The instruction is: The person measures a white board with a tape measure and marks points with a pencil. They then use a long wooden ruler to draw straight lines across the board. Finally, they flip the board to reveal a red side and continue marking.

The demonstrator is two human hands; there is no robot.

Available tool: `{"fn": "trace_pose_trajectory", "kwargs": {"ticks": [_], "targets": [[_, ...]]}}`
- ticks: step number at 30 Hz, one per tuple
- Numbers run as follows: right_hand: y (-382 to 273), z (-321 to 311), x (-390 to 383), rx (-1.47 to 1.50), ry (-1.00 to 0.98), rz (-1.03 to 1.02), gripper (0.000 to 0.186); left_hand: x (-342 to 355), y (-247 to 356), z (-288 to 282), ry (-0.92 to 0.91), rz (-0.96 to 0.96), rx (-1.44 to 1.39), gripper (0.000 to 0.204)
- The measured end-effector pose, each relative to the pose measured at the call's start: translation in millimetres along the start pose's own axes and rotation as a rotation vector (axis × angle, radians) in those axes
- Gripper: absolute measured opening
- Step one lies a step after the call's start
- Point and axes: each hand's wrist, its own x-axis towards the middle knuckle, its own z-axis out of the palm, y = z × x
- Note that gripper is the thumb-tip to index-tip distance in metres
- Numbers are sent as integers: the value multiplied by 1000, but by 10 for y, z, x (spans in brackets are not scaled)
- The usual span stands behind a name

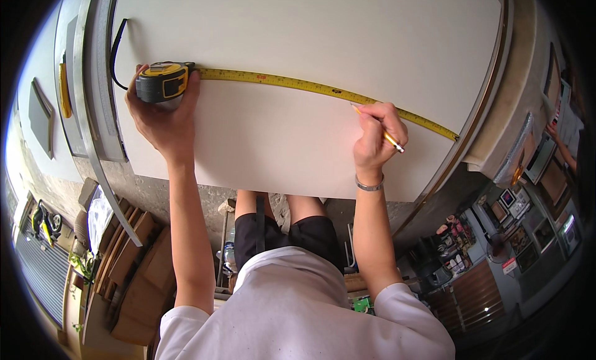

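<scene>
My left hand (166,121) grips a black and yellow tape measure (162,82) near the left side of a large white board (279,136). From its case the yellow blade (292,83) runs out to the right across the board, and its end hook lies at the board's right edge. A yellow pencil (390,137) is pinched in my right hand (377,130), its tip beside the lower edge of the blade. That hand rests by the blade, right of the middle. A black strap (114,55) curves over the board's left edge, next to the tape case.
At the left lie a long metal straightedge (93,149) and a yellow-handled cutter (64,90). Stacked boards (133,248) lean below left. On the right, another person's arm (562,147) shows near framed pieces. A crowded shelf (459,242) stands below right.
</scene>
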Motion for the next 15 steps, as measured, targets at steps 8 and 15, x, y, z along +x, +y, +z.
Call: {"fn": "trace_pose_trajectory", "kwargs": {"ticks": [8,15], "targets": [[-221,217,-28,59,24,83,11,5,-18,-8,1,12,53,75],[-324,790,-47,43,-73,-57,11,6,18,-1,-12,37,53,76]]}}
